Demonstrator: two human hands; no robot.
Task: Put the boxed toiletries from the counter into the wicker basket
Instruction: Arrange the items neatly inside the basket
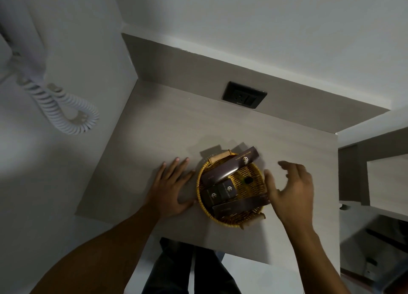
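Note:
A round wicker basket (248,219) with wooden handles stands on the pale counter (167,125). Inside lie several dark brown toiletry boxes: a long one (229,169) leaning over the far rim, two small ones (220,192) side by side, and a long one (239,206) across the near side. My left hand (171,187) rests flat on the counter, fingers spread, touching the basket's left rim. My right hand (291,192) hovers at the basket's right rim with fingers apart and empty; it is motion-blurred.
A black wall socket (244,94) sits on the backsplash behind the basket. A white coiled phone cord (64,108) hangs on the left wall. The counter's front edge lies just below the basket, with my legs (176,269) under it. A shelf unit (375,179) stands at right.

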